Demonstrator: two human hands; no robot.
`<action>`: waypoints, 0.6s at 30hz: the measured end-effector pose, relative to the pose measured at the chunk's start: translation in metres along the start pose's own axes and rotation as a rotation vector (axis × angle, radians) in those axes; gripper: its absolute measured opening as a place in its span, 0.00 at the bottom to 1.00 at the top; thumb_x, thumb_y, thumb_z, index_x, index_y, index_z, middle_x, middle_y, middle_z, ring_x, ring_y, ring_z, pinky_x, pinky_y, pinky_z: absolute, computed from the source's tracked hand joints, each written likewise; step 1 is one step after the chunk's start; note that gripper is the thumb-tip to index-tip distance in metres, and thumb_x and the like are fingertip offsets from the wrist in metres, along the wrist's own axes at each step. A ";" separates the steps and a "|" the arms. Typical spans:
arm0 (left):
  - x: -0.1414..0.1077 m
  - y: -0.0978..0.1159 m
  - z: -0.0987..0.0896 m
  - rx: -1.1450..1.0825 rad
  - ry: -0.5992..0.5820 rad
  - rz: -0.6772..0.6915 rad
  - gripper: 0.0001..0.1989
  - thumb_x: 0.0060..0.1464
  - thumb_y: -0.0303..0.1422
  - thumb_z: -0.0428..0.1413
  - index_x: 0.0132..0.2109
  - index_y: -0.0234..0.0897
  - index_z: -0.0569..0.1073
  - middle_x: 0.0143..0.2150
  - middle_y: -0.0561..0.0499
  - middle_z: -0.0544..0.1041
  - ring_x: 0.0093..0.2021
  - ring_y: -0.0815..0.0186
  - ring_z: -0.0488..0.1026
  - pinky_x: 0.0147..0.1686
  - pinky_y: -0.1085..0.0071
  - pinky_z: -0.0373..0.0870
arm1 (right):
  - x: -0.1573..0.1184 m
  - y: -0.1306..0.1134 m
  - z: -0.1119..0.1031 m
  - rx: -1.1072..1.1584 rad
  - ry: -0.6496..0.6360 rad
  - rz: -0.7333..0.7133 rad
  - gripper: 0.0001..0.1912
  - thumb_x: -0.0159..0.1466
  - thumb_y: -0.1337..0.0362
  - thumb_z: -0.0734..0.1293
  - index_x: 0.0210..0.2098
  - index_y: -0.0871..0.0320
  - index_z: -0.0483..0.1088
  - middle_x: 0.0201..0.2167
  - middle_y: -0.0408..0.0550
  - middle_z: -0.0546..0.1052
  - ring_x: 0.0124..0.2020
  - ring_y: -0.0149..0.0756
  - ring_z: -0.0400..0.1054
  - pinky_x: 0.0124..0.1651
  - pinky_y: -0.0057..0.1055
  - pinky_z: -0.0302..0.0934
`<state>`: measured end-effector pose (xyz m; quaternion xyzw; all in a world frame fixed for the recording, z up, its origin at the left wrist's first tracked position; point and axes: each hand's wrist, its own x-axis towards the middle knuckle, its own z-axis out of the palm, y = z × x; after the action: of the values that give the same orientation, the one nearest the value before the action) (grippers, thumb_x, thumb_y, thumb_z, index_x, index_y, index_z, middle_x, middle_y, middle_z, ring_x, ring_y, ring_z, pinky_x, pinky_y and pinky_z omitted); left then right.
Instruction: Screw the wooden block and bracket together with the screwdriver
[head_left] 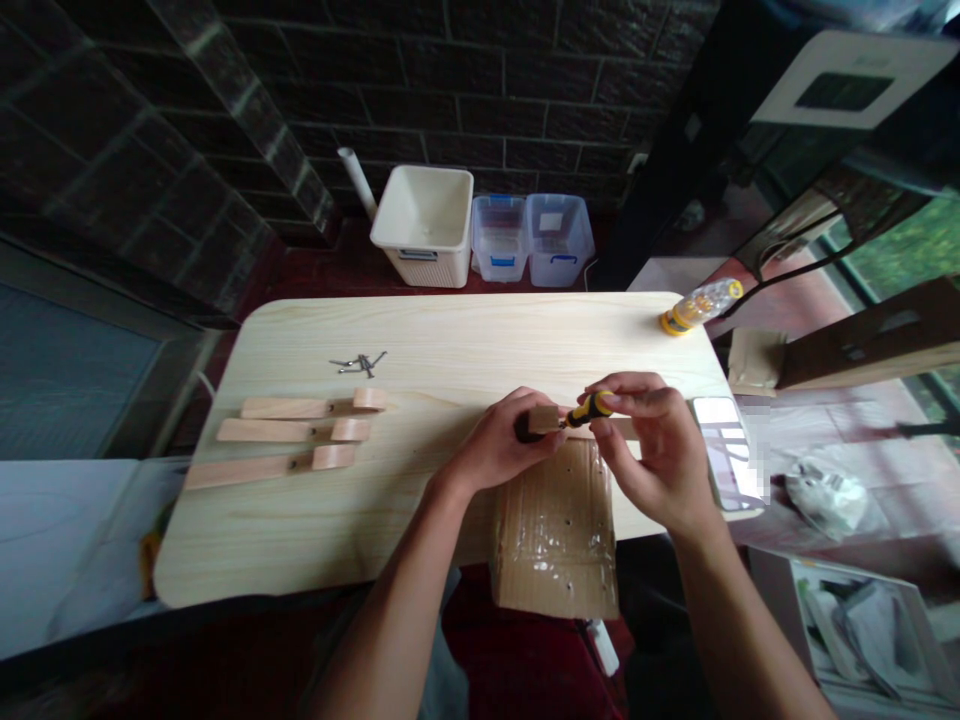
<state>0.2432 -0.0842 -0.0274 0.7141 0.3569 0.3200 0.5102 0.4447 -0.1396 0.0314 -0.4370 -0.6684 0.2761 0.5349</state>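
Pale tabletop [450, 340]; screwdriver [589, 408] in right hand [652, 450].

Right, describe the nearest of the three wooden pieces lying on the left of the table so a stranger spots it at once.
Find the pale wood-grain table, then the small pile of screws on its left part. Just nearer the person lies a row of three wooden pieces. Take the nearest piece, whose tip reaches farther left than the other two.
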 end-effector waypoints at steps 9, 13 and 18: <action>-0.001 -0.003 0.000 -0.017 0.008 0.008 0.07 0.61 0.33 0.64 0.47 0.41 0.77 0.49 0.47 0.80 0.50 0.57 0.78 0.53 0.59 0.74 | -0.002 -0.002 0.000 0.015 -0.035 0.019 0.14 0.72 0.70 0.70 0.53 0.48 0.72 0.54 0.51 0.79 0.56 0.47 0.79 0.56 0.51 0.77; 0.000 -0.004 0.000 -0.005 0.010 0.010 0.07 0.61 0.33 0.64 0.46 0.41 0.77 0.48 0.48 0.80 0.50 0.58 0.78 0.53 0.59 0.75 | -0.002 0.005 0.001 0.009 -0.006 0.000 0.15 0.70 0.70 0.71 0.53 0.48 0.72 0.53 0.50 0.78 0.53 0.44 0.79 0.54 0.49 0.79; 0.000 -0.003 0.000 -0.002 0.019 0.011 0.07 0.62 0.35 0.64 0.46 0.41 0.78 0.48 0.48 0.80 0.49 0.58 0.78 0.52 0.60 0.74 | -0.001 0.004 0.000 -0.007 0.003 -0.001 0.15 0.70 0.70 0.72 0.53 0.47 0.72 0.52 0.49 0.77 0.53 0.44 0.79 0.53 0.49 0.79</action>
<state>0.2429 -0.0836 -0.0308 0.7123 0.3576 0.3300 0.5058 0.4457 -0.1387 0.0270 -0.4388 -0.6689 0.2728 0.5345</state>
